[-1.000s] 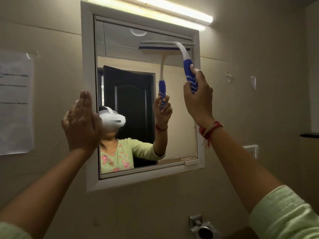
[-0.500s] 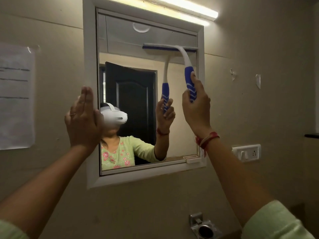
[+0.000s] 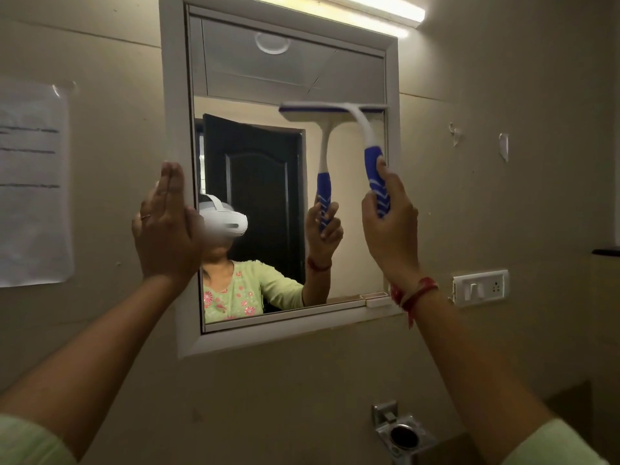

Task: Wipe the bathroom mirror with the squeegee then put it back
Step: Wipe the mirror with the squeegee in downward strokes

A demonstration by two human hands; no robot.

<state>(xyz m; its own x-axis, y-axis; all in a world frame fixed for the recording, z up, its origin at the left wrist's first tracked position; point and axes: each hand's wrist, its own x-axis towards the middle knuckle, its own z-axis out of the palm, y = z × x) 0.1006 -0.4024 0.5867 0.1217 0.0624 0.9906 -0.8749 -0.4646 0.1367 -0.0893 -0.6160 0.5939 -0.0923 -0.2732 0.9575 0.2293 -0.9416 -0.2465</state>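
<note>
Mid-wipe: our right hand (image 3: pixel 391 226) grips the squeegee (image 3: pixel 335 110) at the mirror's (image 3: pixel 268 78) 2 o'clock, left hand (image 3: pixel 166 226) flat open at 9; next we should drag toward 6.

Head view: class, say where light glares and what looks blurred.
Head view: the long white tube light glares, overexposed, above the white-framed mirror; the beige walls are dim; a smeared patch blurs the reflection under the white headset.
</note>
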